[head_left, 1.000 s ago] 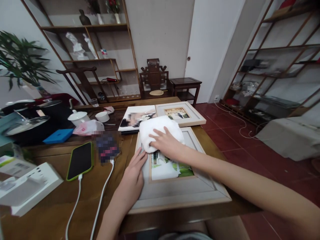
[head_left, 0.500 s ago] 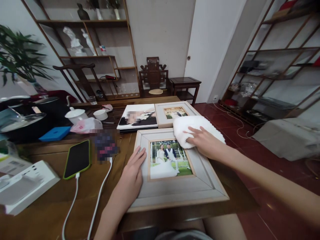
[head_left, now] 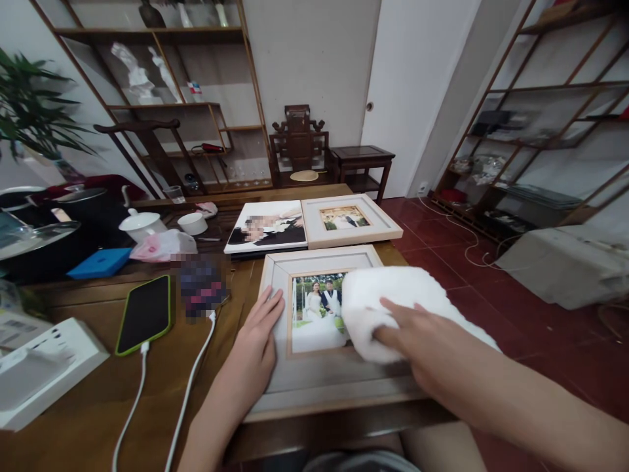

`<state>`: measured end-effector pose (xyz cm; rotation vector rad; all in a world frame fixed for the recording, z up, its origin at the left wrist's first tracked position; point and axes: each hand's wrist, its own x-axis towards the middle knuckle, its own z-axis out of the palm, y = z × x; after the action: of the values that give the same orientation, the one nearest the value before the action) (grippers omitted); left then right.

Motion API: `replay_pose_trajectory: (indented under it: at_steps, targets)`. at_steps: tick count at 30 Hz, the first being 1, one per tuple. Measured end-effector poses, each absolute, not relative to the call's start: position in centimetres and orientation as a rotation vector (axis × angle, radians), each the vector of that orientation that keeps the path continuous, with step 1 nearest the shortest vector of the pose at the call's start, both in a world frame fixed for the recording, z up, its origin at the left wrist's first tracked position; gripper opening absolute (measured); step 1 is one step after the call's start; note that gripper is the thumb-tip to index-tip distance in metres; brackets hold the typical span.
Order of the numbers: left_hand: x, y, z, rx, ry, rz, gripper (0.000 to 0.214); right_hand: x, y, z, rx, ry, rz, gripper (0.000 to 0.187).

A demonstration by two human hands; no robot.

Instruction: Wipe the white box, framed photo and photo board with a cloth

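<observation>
A picture frame (head_left: 344, 387) with a pale, wide border and a wedding photo (head_left: 314, 314) lies flat at the table's near edge. My left hand (head_left: 258, 337) rests on its left border, fingers stretched out and lying flat. In my right hand (head_left: 413, 334) is a fluffy white cloth (head_left: 398, 282), pressed on the right part of the frame. The cloth hides the photo's right side and much of the right border. Behind it lie a second picture frame (head_left: 383, 226) and a white-edged photo panel (head_left: 268, 226), side by side.
Left of the frame, a phone (head_left: 146, 313) with a green edge and a blurred dark object (head_left: 201, 288) have white cables attached. A white box (head_left: 54, 370), a blue box (head_left: 101, 262), a white teapot (head_left: 142, 224), a cup (head_left: 192, 223) and dark pots (head_left: 44, 246) stand on the table (head_left: 78, 419).
My right hand has brought the cloth from the frame's upper right corner down toward me, over the photo's right side. The left hand stays on the left border. The view has shifted slightly.
</observation>
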<state>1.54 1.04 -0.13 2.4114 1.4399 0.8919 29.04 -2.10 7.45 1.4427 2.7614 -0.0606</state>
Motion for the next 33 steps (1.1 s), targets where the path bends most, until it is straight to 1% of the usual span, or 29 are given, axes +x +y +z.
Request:
replay_pose_trajectory:
  at_steps: [2, 5, 7, 9, 11, 14, 18, 21, 23, 24, 26, 29, 31, 33]
  targets:
    - [1.5, 1.0, -0.1, 2.409, 1.439, 0.888, 0.052, 29.1, 0.4, 7.5, 1.555, 2.712, 0.028, 0.053]
    - [1.6, 0.9, 0.0, 2.411, 1.447, 0.882, 0.051, 29.4, 5.1, 6.8, 1.647, 2.707, 0.228, 0.053]
    - [1.6, 0.9, 0.0, 2.414, 1.461, 0.864, 0.050, 29.5, 7.5, 6.0, 1.599, 2.757, 0.363, 0.053]
    - [1.6, 1.0, 0.0, 2.418, 1.473, 0.852, 0.048, 29.6, 8.6, 5.5, 1.519, 2.801, 0.417, 0.054]
    - [1.7, 1.0, 0.0, 2.424, 1.479, 0.861, 0.048, 29.4, 8.0, 5.4, 1.472, 2.812, 0.379, 0.055]
    - [1.8, 1.0, -0.1, 2.431, 1.486, 0.885, 0.048, 29.0, 4.8, 5.8, 1.444, 2.789, 0.244, 0.054]
    - [1.8, 1.0, -0.2, 2.441, 1.486, 0.892, 0.051, 29.0, -0.9, 6.3, 1.400, 2.759, -0.024, 0.050]
    - [1.8, 1.0, -0.3, 2.438, 1.486, 0.908, 0.052, 29.3, -4.4, 6.3, 1.246, 2.873, -0.165, 0.034]
    - [1.7, 1.0, -0.3, 2.434, 1.487, 0.905, 0.052, 29.2, -6.0, 6.3, 1.165, 2.965, -0.141, 0.023]
    - [1.7, 1.0, -0.2, 2.432, 1.487, 0.896, 0.052, 28.9, -6.5, 6.4, 1.165, 2.987, -0.121, 0.022]
    - [1.6, 1.0, -0.1, 2.426, 1.483, 0.869, 0.051, 28.1, -6.4, 6.4, 1.235, 2.965, -0.097, 0.028]
    - [1.6, 1.0, 0.0, 2.431, 1.466, 0.840, 0.051, 27.0, -3.6, 6.1, 1.399, 2.853, -0.043, 0.049]
    - [1.6, 0.9, 0.1, 2.435, 1.458, 0.835, 0.051, 26.7, -0.2, 5.7, 1.524, 2.796, 0.086, 0.058]
    - [1.6, 0.9, 0.1, 2.435, 1.461, 0.827, 0.050, 26.9, 3.4, 5.3, 1.634, 2.785, 0.267, 0.059]
